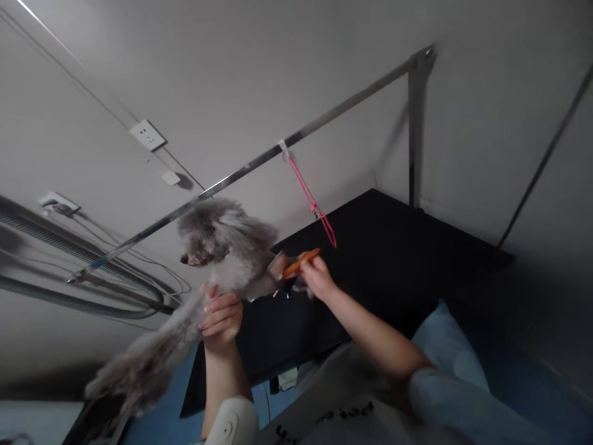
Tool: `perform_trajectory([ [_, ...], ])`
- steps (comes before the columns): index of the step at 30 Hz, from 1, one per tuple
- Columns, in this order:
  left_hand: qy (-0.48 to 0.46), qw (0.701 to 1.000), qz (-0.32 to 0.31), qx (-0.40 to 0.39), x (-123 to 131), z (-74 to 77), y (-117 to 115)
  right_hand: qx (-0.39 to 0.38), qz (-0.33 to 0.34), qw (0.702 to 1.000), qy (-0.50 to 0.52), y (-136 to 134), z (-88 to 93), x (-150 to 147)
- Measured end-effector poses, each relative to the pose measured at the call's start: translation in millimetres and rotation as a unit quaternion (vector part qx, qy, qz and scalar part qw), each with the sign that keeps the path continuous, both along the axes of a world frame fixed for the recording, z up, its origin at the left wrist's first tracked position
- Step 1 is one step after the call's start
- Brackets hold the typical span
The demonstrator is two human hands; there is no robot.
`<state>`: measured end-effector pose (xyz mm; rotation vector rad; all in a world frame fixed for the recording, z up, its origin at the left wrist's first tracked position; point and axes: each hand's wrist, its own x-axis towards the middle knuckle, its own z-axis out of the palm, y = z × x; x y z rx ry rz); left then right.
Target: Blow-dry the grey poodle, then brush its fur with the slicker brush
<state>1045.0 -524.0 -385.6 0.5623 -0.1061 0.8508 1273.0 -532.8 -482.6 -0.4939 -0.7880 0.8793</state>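
A fluffy grey dog (245, 259) stretches across the middle of the view, its head facing left and its front legs reaching down to the lower left. My left hand (221, 318) is closed around the upper part of a foreleg (173, 330), just below the chest. In my right hand (317, 276) is the orange handle of a slicker brush (296, 264). The brush head is against the fur on the dog's side or back, slightly blurred. The dog's hind part is mostly hidden behind the brush and my right hand.
Under the dog lies a black grooming table (393, 241). A metal bar (338, 111) crosses above it, with a pink loop leash (303, 185) hanging down. Grey hoses (83, 247) run along the left wall near sockets (147, 135). A white rounded object (231, 423) sits at my left forearm.
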Motion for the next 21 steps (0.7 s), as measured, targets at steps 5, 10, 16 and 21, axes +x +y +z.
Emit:
perform_trajectory([
  [5,-0.058,0.998,-0.013,0.025,0,-21.8,-1,-0.019,-0.011,0.997,0.071,-1,-7.6,-6],
  [10,-0.059,0.998,0.020,-0.022,4,-37.6,-8,-0.045,0.041,0.992,0.114,-6,-11.2,-25],
  [16,0.033,0.992,0.115,-0.026,7,-50.2,-12,-0.050,0.027,0.998,-0.011,-8,-20.0,-20],
  [21,0.118,0.965,0.228,-0.051,7,-58.3,-12,-0.069,-0.087,0.990,0.091,11,-33.3,-4],
])
